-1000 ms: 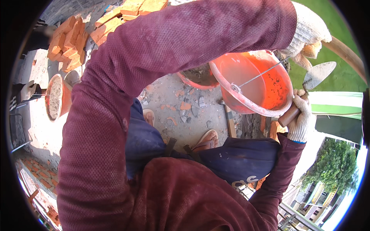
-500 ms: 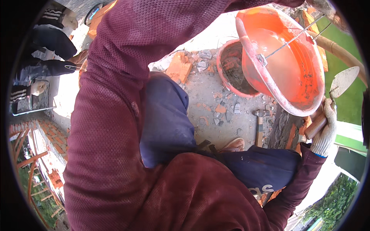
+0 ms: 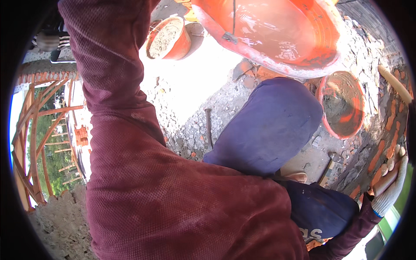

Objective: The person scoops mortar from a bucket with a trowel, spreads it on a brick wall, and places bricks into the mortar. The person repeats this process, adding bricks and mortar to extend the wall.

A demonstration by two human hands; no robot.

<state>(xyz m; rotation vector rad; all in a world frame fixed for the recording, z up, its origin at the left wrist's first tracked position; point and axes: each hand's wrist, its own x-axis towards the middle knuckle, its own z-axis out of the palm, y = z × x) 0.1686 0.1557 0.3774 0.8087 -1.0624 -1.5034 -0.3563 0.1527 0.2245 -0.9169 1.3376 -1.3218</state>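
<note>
A large orange tub [image 3: 277,71] with cloudy water in it hangs at the top, close to me, its wire handle [image 3: 234,17] running up out of the picture. My left arm, in a maroon sleeve, stretches up past the upper edge, so the left hand is hidden. At the far right my right hand [image 3: 393,184], in a white knit glove, is closed round the wooden handle of a trowel [image 3: 383,184]; its blade cannot be made out now. Beyond my knee, nearer that hand, stands a red bucket [image 3: 322,97] with grey mortar inside.
Another orange bucket [image 3: 181,47] of mortar stands in bright sun at the far left. A hammer [image 3: 327,171] lies by my foot, beside a low brick wall [image 3: 376,151]. Rubble covers the ground. A bamboo pole [image 3: 394,83] juts in at right. A person's striped sleeve [image 3: 63,40] shows upper left.
My view has turned left. The water tub has swung leftward, away from over the mortar bucket, which now shows whole. My left hand has left the picture; the right still grips the trowel.
</note>
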